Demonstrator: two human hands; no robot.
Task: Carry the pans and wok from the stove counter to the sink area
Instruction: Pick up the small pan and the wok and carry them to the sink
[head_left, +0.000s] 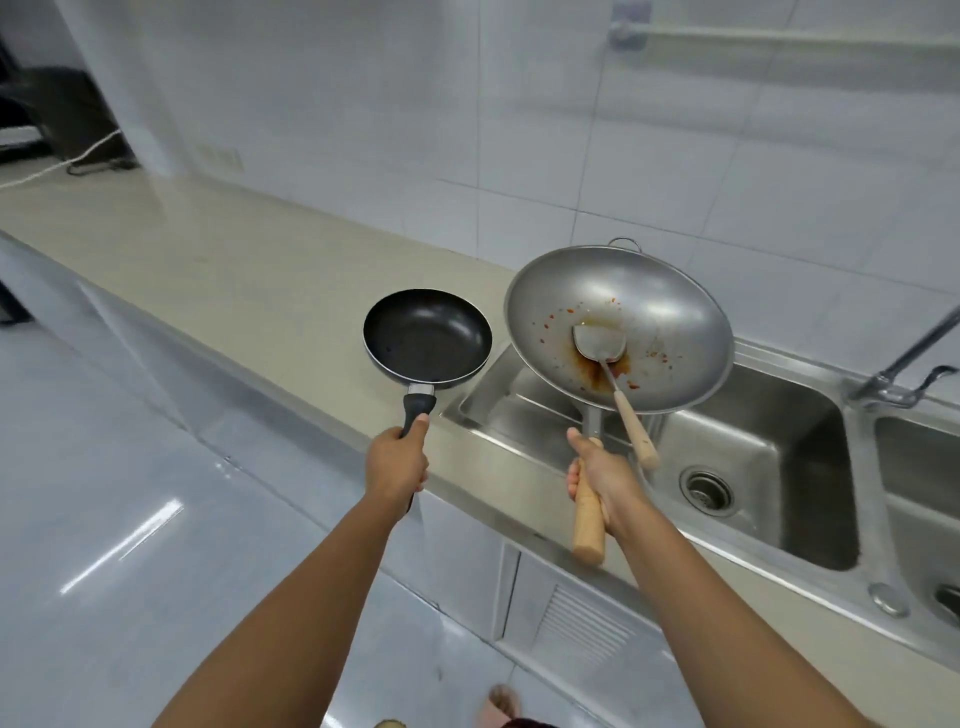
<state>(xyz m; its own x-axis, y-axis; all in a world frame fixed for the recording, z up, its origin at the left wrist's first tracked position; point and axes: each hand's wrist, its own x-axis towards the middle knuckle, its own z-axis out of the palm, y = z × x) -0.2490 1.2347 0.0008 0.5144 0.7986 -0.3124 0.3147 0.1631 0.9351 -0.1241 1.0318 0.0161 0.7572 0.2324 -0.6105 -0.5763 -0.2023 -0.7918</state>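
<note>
Head view: left hand (397, 462) is wrapped round the black frying pan (427, 336) handle, holding it over the counter (218, 270) just left of the sink (769, 467). Right hand (602, 480) clasps the wok (618, 325) handle above the basin's left edge, a spatula (610, 374) lying inside; the counter stretches bare leftward.

Bare sleeveless forearms, bare hands (397, 462), no rings.

Head cam, fwd-down, close over sink (810, 525) counter.

Frying pan (427, 336) left of wok (618, 325)
</note>
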